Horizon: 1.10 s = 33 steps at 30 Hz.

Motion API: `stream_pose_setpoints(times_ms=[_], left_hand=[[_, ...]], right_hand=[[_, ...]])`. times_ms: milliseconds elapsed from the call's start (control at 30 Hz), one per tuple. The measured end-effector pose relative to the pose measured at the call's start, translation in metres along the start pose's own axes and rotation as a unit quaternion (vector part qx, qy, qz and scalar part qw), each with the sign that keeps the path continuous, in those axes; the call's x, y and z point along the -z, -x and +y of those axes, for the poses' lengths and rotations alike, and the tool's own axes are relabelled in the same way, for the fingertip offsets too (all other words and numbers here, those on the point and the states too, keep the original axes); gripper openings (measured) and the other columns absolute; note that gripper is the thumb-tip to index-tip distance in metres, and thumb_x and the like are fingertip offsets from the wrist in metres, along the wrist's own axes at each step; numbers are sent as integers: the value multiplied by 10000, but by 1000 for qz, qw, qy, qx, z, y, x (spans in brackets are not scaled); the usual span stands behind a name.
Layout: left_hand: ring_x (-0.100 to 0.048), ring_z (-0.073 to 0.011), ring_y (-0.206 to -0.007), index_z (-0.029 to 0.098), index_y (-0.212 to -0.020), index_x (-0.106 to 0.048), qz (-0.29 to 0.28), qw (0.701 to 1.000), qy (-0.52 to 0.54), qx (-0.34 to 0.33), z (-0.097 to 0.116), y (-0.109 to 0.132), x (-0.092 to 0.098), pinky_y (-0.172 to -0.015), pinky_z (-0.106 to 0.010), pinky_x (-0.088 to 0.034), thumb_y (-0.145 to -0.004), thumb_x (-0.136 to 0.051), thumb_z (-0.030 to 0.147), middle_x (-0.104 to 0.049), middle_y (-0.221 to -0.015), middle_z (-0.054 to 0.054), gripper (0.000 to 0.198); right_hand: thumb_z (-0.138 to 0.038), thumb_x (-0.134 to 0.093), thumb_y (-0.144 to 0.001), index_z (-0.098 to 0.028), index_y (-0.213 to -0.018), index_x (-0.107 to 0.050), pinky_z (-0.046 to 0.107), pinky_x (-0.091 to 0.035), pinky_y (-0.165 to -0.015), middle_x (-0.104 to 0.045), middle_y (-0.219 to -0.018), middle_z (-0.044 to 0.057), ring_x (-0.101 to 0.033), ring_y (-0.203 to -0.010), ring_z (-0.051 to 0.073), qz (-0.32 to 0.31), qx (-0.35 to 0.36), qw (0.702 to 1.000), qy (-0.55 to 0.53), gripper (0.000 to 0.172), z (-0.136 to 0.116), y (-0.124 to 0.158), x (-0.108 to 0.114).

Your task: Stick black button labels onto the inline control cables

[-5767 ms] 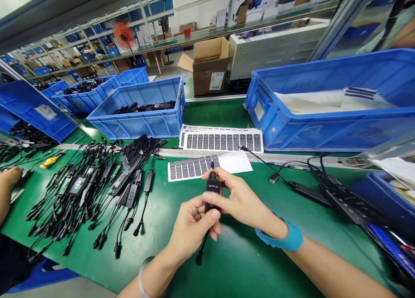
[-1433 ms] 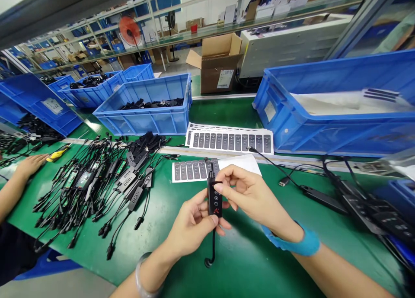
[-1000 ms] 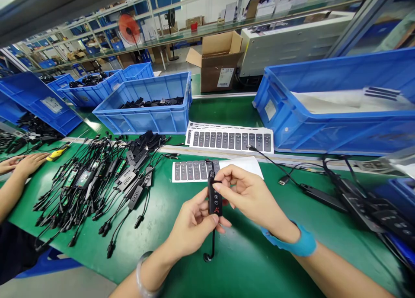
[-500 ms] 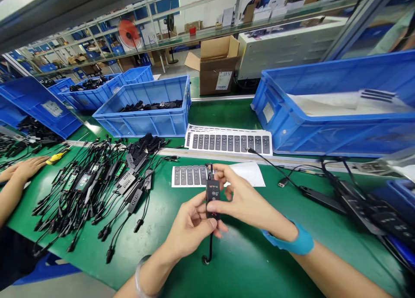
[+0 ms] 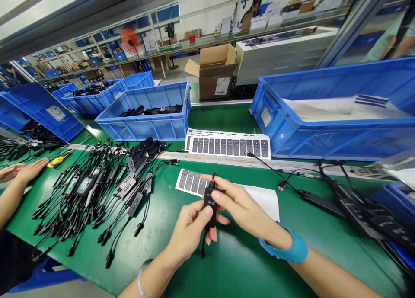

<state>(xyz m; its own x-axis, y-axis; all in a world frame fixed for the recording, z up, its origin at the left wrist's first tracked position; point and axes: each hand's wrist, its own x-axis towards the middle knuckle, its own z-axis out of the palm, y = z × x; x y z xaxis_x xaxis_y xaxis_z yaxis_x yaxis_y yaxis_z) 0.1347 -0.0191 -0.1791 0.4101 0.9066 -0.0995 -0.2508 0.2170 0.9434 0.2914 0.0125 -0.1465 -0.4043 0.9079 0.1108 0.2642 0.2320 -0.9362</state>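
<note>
A small black inline controller [image 5: 209,201] with printed button marks and a cable at each end is between my two hands over the green bench. My left hand [image 5: 190,229] is closed round its lower half, thumb on the front. My right hand [image 5: 244,209] grips its upper part, the thumb pressed on the face near the top and the fingers behind. Just behind my hands lies a sheet of dark button labels [image 5: 189,181], partly covered by them; its bare white part [image 5: 267,198] shows to the right.
More label sheets [image 5: 229,146] lie at the bench ledge. A tangle of cabled controllers and circuit boards [image 5: 94,185] spreads left, near another person's hand [image 5: 34,170] and a yellow tool [image 5: 58,159]. Blue bins [image 5: 145,126] stand behind. Finished-looking black controllers [image 5: 366,216] lie right.
My right thumb has moved from the controller's lower part to near its top. The controller is tilted more, and the label sheet under my hands has turned and shifted toward me.
</note>
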Motion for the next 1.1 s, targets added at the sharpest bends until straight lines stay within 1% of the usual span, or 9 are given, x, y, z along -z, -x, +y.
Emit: stream_pose_setpoints(times_ms=[233, 367, 467, 567, 667, 767, 833, 1000, 1100], left_hand=[[-435, -72, -455, 62, -984, -629, -9, 997, -69, -25, -4, -5, 7, -455, -171, -367, -927, -525, 547, -516, -547, -13, 499], [-652, -189, -816, 89, -1222, -603, -35, 970, -222, -93, -2, -12, 26, -771, -290, -524, -970, -417, 557, -689, -912, -134, 563], [-463, -268, -1298, 193, -1389, -511, -62, 871, -457, -170, -6, -22, 46, -1102, -436, -356, -977, -425, 509, -511, -1383, -135, 526], [-254, -332, -1424, 238, -1451, -442, -54, 733, -665, -132, -15, -28, 57, -1137, -535, -268, -945, -521, 438, -293, -1533, -144, 550], [-260, -399, -1404, 227, -1458, -434, -19, 630, -772, -82, -23, -28, 55, -1096, -556, -318, -893, -613, 404, -267, -1523, -219, 619], [-386, -407, -1333, 228, -1454, -442, 24, 588, -806, -72, -28, -27, 47, -1049, -531, -384, -885, -619, 421, -362, -1462, -250, 627], [-456, -397, -1271, 225, -1433, -475, 51, 577, -812, -73, -30, -27, 43, -1020, -517, -411, -879, -623, 436, -425, -1411, -252, 612], [-462, -401, -1250, 229, -1421, -492, 77, 580, -808, -69, -33, -27, 40, -1008, -525, -407, -856, -642, 461, -434, -1395, -248, 628], [-437, -409, -1271, 244, -1421, -487, 88, 595, -797, -57, -38, -26, 39, -1031, -532, -381, -819, -670, 504, -412, -1413, -246, 681]], right_hand=[[-230, -455, -877, -106, -1275, -512, 318, -498, -731, -627, -915, 80, -601, -811, 197, 61, 64, 993, 75, 421, 1, 2, -11], [-286, -434, -935, -103, -1322, -480, 337, -491, -876, -619, -1133, 125, -603, -1026, 227, 96, 108, 983, 114, 431, -8, 0, 1], [-329, -372, -976, -98, -1396, -414, 352, -493, -876, -627, -1120, 125, -608, -1021, 232, 171, 105, 963, 179, 482, -24, 7, 36], [-346, -357, -973, -102, -1412, -404, 365, -510, -779, -646, -1025, 121, -635, -906, 251, 231, 61, 915, 324, 504, -29, 35, 89], [-350, -365, -949, -121, -1382, -447, 469, -495, -781, -619, -1114, 184, -628, -938, 352, 251, -16, 809, 531, 496, -7, 72, 143], [-298, -395, -869, -127, -1174, -585, 557, -444, -593, -567, -789, 203, -590, -739, 448, 283, -121, 681, 664, 398, 29, 87, 170], [-306, -430, -850, -141, -1081, -621, 554, -435, -593, -537, -775, 200, -578, -745, 454, 270, -102, 709, 643, 343, 48, 75, 165], [-291, -445, -901, -161, -1104, -653, 395, -504, -729, -644, -972, 122, -630, -789, 257, 97, 15, 912, 397, 318, 73, -4, 92], [-337, -448, -914, -142, -1102, -653, 406, -498, -756, -627, -990, 139, -615, -761, 244, 73, 45, 938, 337, 339, 89, -39, 55]])
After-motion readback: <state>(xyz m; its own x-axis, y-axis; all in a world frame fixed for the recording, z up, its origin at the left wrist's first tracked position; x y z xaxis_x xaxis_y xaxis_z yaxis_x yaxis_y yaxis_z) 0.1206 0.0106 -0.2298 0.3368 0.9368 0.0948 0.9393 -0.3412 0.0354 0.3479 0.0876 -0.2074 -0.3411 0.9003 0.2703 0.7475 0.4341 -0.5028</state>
